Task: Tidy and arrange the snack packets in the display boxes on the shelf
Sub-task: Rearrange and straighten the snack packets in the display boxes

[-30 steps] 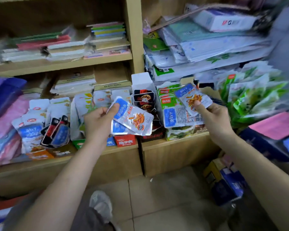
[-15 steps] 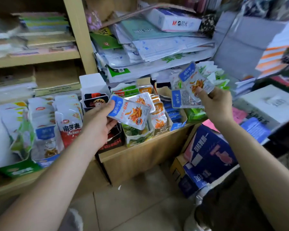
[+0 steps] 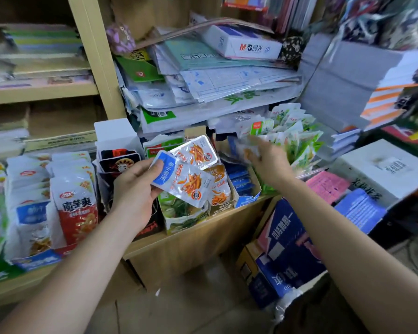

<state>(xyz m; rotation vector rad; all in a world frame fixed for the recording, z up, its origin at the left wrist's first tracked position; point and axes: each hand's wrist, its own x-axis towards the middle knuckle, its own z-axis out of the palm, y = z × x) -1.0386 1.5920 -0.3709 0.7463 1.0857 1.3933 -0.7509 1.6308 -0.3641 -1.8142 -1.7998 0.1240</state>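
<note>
Left hand pinches two silvery, blue-ended snack packets; right hand grip blurred, cannot tell.

- I see two silver packets with blue ends and orange fish print, fanned and tilted, pinched in the left hand.
- The right hand holds a blurred packet near the blue display box.
- At the right, green packets stand crowded upright.
- At the left, red-and-white packets stand in rows.
</note>
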